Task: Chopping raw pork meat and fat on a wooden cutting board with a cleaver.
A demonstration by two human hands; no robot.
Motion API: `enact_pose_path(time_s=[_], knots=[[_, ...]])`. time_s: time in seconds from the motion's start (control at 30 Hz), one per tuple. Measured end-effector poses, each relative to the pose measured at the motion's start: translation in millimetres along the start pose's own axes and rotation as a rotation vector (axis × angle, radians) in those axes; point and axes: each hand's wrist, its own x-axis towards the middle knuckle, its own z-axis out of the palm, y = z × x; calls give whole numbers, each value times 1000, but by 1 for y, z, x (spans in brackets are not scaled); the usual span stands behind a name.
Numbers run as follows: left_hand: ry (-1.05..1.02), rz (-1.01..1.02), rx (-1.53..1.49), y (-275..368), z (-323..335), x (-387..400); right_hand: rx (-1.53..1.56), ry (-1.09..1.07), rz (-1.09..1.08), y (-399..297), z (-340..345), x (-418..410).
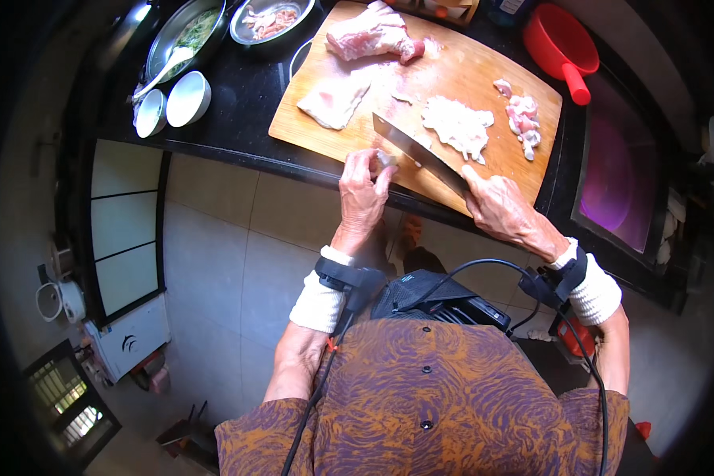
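Note:
My right hand (pixel 500 202) grips the handle of a cleaver (pixel 419 152), its broad blade slanting up and left over the wooden cutting board (pixel 511 178). At the board's front edge, my left hand (pixel 362 184) pinches a small pale piece of meat (pixel 385 159), left of the blade. A flat slab of white fat (pixel 333 101) lies on the board's left side. Behind it is a large chunk of raw meat (pixel 372 33). Beyond the blade, white fat slices (pixel 459 125) are spread out. A small heap of pinkish pieces (pixel 523 122) sits at the right.
A red plastic dipper (pixel 562 44) stands behind the board's right corner, by a sink (pixel 619 172). To the left are two white bowls (pixel 188 99), a pan (pixel 154 50) with a white ladle (pixel 175 59), and a metal bowl (pixel 250 38) of cut meat.

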Motion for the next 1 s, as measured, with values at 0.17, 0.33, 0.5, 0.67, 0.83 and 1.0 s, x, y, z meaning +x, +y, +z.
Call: enact_pose_path(time_s=[0.17,0.33,0.5,0.67,0.83,1.0], knots=[[29,31,52,-8,2,1,12,-48,3,-17,-12,-4],[18,183,87,-10,8,2,36,-87,-14,-17,-11,-5],[-32,165,123,-9,4,3,84,-177,43,-17,-8,6],[-57,235,108,-2,8,7,175,64,-130,-4,38,57],[-9,189,124,-12,9,1,185,26,-81,-11,29,47],[-28,4,-7,2,-4,-5,121,-20,58,-5,7,5]])
